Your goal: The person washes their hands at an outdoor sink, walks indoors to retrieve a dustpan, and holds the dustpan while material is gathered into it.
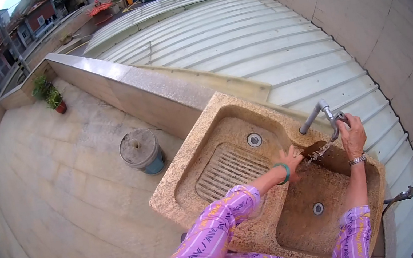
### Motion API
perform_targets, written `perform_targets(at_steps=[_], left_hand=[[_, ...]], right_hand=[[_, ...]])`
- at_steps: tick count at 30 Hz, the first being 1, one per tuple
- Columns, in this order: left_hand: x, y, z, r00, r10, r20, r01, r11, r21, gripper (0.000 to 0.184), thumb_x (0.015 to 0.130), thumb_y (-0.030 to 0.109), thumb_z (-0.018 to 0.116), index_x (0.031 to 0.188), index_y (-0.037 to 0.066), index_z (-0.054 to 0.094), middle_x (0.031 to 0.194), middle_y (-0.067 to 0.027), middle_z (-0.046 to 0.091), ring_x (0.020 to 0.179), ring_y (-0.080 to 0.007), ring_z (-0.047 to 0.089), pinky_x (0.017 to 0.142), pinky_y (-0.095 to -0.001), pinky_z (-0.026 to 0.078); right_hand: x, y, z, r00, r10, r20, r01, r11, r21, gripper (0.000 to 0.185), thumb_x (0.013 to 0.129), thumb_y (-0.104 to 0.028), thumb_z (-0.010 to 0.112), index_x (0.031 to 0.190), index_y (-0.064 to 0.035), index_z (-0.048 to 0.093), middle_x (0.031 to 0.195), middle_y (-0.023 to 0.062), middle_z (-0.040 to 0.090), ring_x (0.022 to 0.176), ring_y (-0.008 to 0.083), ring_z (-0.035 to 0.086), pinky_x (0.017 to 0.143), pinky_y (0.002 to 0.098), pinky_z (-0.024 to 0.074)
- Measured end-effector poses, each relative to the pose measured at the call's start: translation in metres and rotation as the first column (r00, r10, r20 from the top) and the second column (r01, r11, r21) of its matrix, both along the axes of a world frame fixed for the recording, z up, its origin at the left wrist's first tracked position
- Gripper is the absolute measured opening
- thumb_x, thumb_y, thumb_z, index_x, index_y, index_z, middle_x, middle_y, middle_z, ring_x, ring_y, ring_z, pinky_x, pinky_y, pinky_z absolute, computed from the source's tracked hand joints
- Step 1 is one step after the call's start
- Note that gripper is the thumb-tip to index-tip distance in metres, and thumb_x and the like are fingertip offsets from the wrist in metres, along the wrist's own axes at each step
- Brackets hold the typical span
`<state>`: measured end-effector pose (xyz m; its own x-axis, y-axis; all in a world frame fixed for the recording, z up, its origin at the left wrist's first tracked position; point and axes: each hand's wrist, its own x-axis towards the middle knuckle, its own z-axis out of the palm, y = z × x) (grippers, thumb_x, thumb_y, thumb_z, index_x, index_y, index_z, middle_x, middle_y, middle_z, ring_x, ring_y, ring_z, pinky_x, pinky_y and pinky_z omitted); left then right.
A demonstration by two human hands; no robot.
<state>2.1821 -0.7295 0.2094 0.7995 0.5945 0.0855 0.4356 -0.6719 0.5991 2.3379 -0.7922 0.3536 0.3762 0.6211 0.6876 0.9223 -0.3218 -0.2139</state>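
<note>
My right hand is closed round the handle of a grey faucet above the right basin of a speckled stone double sink. Water splashes below the spout. Beside this water, at the divider between the basins, is my left hand, fingers apart and nothing seen in it. A green bangle circles my left wrist, and a metal watch my right. The left basin has a ribbed washboard and a drain. Another drain lies in the right basin's floor.
A lidded bucket stands on the tiled floor left of the sink. A low wall runs behind it, with potted plants at the far end. Metal roofing lies beyond. A second tap sticks out at the right.
</note>
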Motion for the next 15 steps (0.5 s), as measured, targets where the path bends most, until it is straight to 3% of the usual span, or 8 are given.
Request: perform_targets(at_steps=[2,4,5,7,10,12,14,15], left_hand=[[-0.018,0.010,0.006,0.967,-0.073,-0.244,0.138,0.956,0.260,0.048,0.063,0.031,0.064,0.106,0.018,0.048,0.102,-0.0129,0.052,0.102,-0.0219,0.045,0.074,-0.0590,0.028],[-0.038,0.027,0.021,0.800,-0.344,-0.491,0.323,0.937,-0.130,0.047,0.064,0.035,0.062,0.105,0.017,0.050,0.100,-0.0127,0.053,0.098,-0.0229,0.047,0.072,-0.0583,0.028],[-0.053,0.029,0.018,0.899,-0.226,-0.376,0.230,0.973,-0.035,0.030,0.066,0.032,0.059,0.088,0.013,0.057,0.088,-0.0110,0.057,0.088,-0.0245,0.053,0.069,-0.0534,0.032],[-0.078,0.048,0.014,0.961,-0.098,-0.260,0.115,0.992,0.049,0.023,0.066,0.029,0.058,0.079,0.010,0.057,0.079,-0.0117,0.057,0.080,-0.0265,0.054,0.066,-0.0492,0.035],[-0.140,0.081,0.027,0.962,0.151,0.228,-0.185,0.973,0.139,0.019,0.068,0.021,0.054,0.061,0.004,0.054,0.060,-0.0158,0.054,0.061,-0.0320,0.054,0.055,-0.0382,0.041],[-0.208,0.104,0.055,0.885,0.277,0.373,-0.306,0.952,0.019,0.020,0.069,0.020,0.053,0.063,0.001,0.053,0.060,-0.0177,0.053,0.060,-0.0330,0.053,0.053,-0.0375,0.041],[-0.292,0.135,0.070,0.863,0.365,0.349,-0.376,0.926,-0.038,0.021,0.069,0.020,0.055,0.064,0.000,0.053,0.060,-0.0165,0.053,0.057,-0.0302,0.053,0.053,-0.0361,0.041],[-0.343,0.147,0.075,0.852,0.395,0.343,-0.390,0.917,-0.087,0.022,0.070,0.020,0.056,0.065,0.000,0.053,0.055,-0.0119,0.053,0.052,-0.0215,0.052,0.050,-0.0308,0.040]], right_hand=[[-0.005,0.005,0.005,0.998,-0.032,0.061,0.033,0.999,-0.028,0.022,0.067,-0.022,0.059,0.078,-0.0034,0.055,0.065,0.0140,0.055,0.064,0.0299,0.053,0.058,0.0361,0.0416],[-0.007,0.011,0.013,0.976,-0.217,0.024,0.216,0.943,-0.254,0.024,0.065,-0.026,0.061,0.071,-0.0031,0.057,0.068,0.0145,0.056,0.064,0.0307,0.054,0.057,0.0375,0.0416],[-0.013,0.014,0.019,0.964,-0.264,0.019,0.256,0.912,-0.321,0.025,0.064,-0.027,0.060,0.068,-0.0032,0.057,0.070,0.0155,0.056,0.065,0.0323,0.054,0.057,0.0390,0.0422],[-0.021,0.025,0.014,0.941,-0.334,0.061,0.337,0.895,-0.293,0.025,0.064,-0.027,0.060,0.069,-0.0027,0.057,0.070,0.0165,0.056,0.066,0.0331,0.054,0.057,0.0397,0.0425],[-0.035,0.031,0.008,0.898,-0.430,0.096,0.440,0.861,-0.255,0.026,0.066,-0.027,0.057,0.067,-0.0004,0.056,0.070,0.0193,0.056,0.069,0.0355,0.054,0.061,0.0420,0.0429],[-0.042,0.029,0.008,0.888,-0.458,0.035,0.443,0.833,-0.331,0.029,0.068,-0.029,0.056,0.069,0.0004,0.055,0.073,0.0200,0.056,0.071,0.0358,0.054,0.061,0.0425,0.0426],[-0.053,0.025,0.007,0.890,-0.451,0.067,0.442,0.816,-0.373,0.039,0.070,-0.035,0.054,0.087,-0.0002,0.054,0.076,0.0186,0.057,0.072,0.0354,0.054,0.061,0.0420,0.0429],[-0.067,0.024,0.010,0.927,-0.370,0.062,0.374,0.901,-0.217,0.042,0.071,-0.037,0.053,0.094,-0.0015,0.051,0.078,0.0173,0.057,0.073,0.0319,0.056,0.059,0.0406,0.0435]])
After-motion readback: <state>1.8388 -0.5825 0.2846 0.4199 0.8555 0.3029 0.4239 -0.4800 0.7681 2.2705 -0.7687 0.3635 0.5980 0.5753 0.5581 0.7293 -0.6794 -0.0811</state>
